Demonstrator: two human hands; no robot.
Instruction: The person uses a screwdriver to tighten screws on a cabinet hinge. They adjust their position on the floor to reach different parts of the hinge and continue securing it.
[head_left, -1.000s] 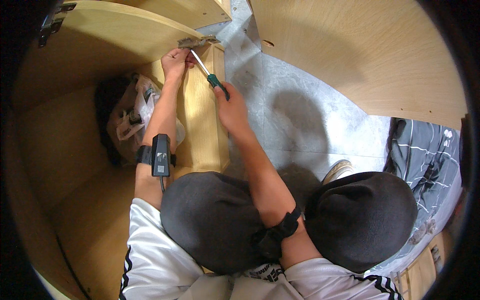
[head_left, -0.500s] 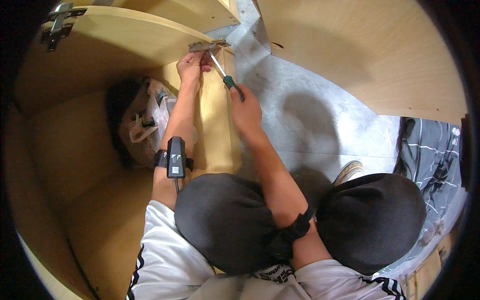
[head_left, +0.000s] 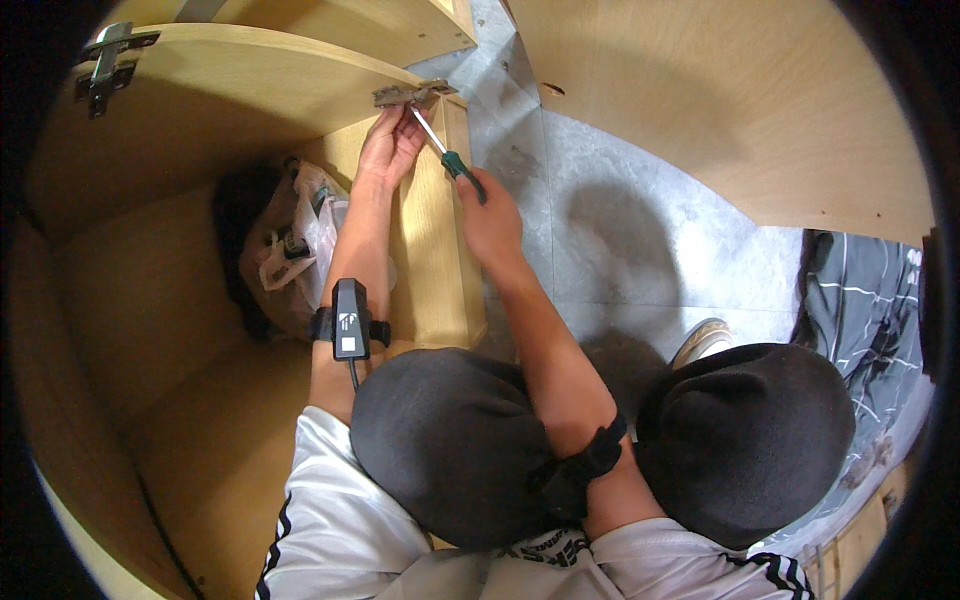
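Note:
My right hand (head_left: pixel 490 215) grips a screwdriver (head_left: pixel 448 155) with a green and black handle. Its thin shaft points up and left to a metal hinge (head_left: pixel 412 94) at the top front corner of a light wooden cabinet (head_left: pixel 220 110). My left hand (head_left: pixel 390 148) reaches up beside the hinge, fingers pressed against the cabinet's side panel just below it. A black band with a small device (head_left: pixel 350 320) sits on my left wrist. Another black band wraps my right forearm.
A second metal hinge (head_left: pixel 105 60) sits at the upper left of the cabinet panel. A clear plastic bag of parts (head_left: pixel 295 245) lies inside the cabinet. A large wooden panel (head_left: pixel 720 100) leans at the upper right over grey floor (head_left: pixel 620 240). My dark-trousered knees fill the lower middle.
The view has shifted so the cabinet corner sits lower and more central. Both hands stay at the hinge, with the screwdriver tip held on it.

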